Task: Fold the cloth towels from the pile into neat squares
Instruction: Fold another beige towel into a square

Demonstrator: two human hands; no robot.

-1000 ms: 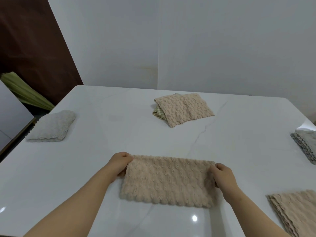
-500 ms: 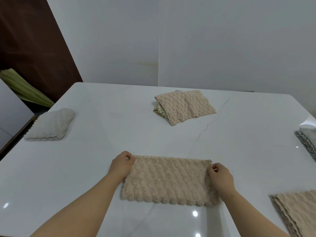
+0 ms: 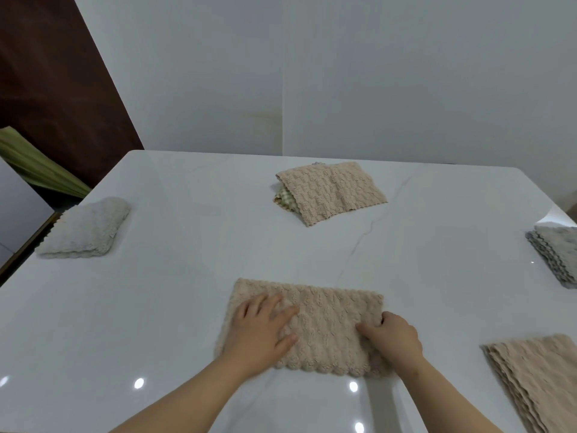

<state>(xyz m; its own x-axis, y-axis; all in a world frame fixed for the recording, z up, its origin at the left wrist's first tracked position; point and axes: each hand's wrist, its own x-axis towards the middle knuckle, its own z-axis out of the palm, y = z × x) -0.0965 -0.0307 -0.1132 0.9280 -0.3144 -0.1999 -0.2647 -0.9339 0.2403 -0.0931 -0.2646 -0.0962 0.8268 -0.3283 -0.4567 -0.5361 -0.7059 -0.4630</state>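
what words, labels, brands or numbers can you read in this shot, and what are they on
No text, label, brand or number can be read anywhere.
The beige textured cloth towel, the folded beige towel farther back, the fluffy white folded towel, the grey towel stack, the beige towel stack and the glossy white marble table all look plain.

No writing, label, brand, number or sign can be read; the beige knobbly cloth towel (image 3: pixel 331 310) lying nearest shows only plain pile; the glossy white marble-veined table (image 3: pixel 156 307) shows only grey veins.
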